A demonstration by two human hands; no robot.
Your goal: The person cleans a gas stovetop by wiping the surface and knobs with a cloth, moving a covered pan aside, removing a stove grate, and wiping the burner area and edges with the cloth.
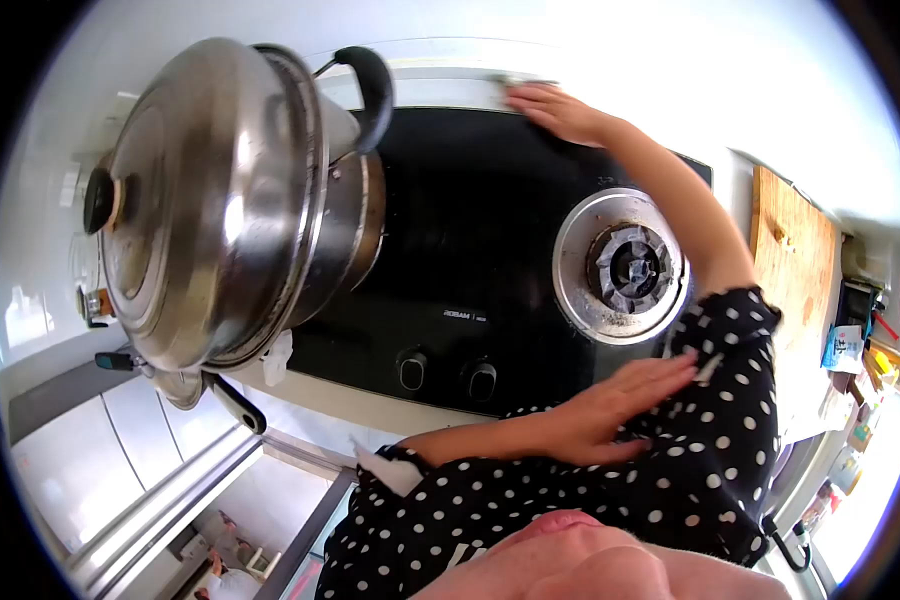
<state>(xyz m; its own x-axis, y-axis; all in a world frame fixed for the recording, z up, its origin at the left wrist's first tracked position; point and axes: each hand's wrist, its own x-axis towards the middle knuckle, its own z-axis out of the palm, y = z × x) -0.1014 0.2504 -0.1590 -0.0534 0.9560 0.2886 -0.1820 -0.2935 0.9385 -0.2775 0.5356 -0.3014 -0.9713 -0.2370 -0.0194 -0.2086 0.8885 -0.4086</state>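
Note:
My right hand (pixel 562 112) reaches over the cooktop to the ledge along its back edge. Its fingers lie together, pressed on a small, pale cloth-like piece (pixel 522 80), which is blurred and mostly covered. Closer to my body, my left hand (pixel 615 412) is held across my front with fingers stretched out, holding nothing that I can see. Those fingertips are near the right sleeve (pixel 730 345), black with white dots. Beneath my right forearm is a gas burner (pixel 580 305) set in the black glass cooktop (pixel 450 235).
A large lidded steel pot (pixel 205 200) with a black side handle (pixel 370 95) covers the cooktop's left side. A dark pan handle (pixel 235 403) juts toward the front. Two control knobs (pixel 482 380) sit at the front edge. A wooden board (pixel 795 240) is at the right.

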